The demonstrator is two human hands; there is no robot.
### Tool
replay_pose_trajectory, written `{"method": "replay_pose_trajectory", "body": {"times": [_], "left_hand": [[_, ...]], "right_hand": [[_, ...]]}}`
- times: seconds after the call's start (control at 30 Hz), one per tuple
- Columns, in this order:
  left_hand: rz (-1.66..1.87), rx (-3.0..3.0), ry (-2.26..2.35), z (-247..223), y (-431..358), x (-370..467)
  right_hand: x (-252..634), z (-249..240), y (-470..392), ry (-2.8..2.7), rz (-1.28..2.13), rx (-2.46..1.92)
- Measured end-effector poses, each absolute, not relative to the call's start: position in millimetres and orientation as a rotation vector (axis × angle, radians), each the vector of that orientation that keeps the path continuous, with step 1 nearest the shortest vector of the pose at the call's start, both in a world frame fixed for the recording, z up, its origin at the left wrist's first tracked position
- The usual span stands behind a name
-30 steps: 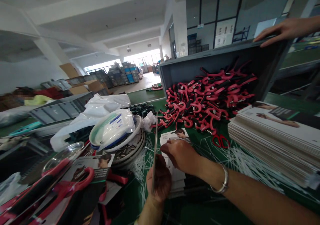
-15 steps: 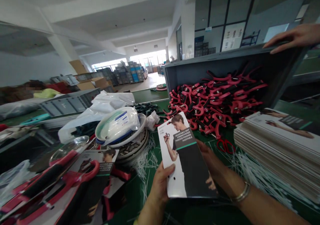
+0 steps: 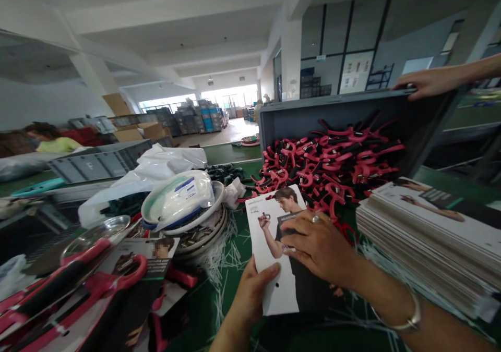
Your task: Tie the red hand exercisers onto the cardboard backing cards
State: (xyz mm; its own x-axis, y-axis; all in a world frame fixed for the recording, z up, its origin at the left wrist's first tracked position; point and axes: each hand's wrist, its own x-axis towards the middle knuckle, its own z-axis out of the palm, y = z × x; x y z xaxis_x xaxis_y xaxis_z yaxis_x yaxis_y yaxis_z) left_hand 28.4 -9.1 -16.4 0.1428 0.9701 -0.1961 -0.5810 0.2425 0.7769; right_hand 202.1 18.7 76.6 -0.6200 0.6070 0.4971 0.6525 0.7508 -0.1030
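A printed card (image 3: pixel 270 289) for a grip strengthener stands tilted in front of me, with a figure and dark panel on its face. My left hand (image 3: pixel 254 289) grips its lower left edge, thumb on the front. Across the card's middle lies my right hand (image 3: pixel 323 242), with a ring and a bracelet, its fingers curled together. Something pale shows by those fingertips, too small to name. Behind the card, red and black hand grips (image 3: pixel 336 154) spill from a tipped grey crate (image 3: pixel 297 109). More hand grips fixed on cards (image 3: pixel 113 284) lie at the left.
Another person's hand (image 3: pixel 430 81) holds the crate's upper rim. A stack of cards (image 3: pixel 415 247) stands right, beside loose white cable ties (image 3: pixel 391 268). Red scissors (image 3: pixel 347 233) lie behind my right hand. Stacked bowls (image 3: pixel 195 229) with a plastic bag and metal parts stand left.
My right hand has moved from behind the card's right edge to its front, covering part of the print. My left hand keeps its hold. The view has shifted slightly.
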Motion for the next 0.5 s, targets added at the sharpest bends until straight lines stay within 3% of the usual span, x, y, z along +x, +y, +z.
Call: {"method": "replay_pose_trajectory", "body": {"times": [0.33, 0.5], "left_hand": [[1.201, 0.630, 0.879, -5.6, 0.5, 19.2], [1.249, 0.665, 0.973, -3.6, 10.1, 3.6]], "right_hand": [[203.3, 52.8, 21.6, -2.124, -0.186, -0.760], [259.7, 47.2, 37.8, -1.933, -0.061, -1.316]]}}
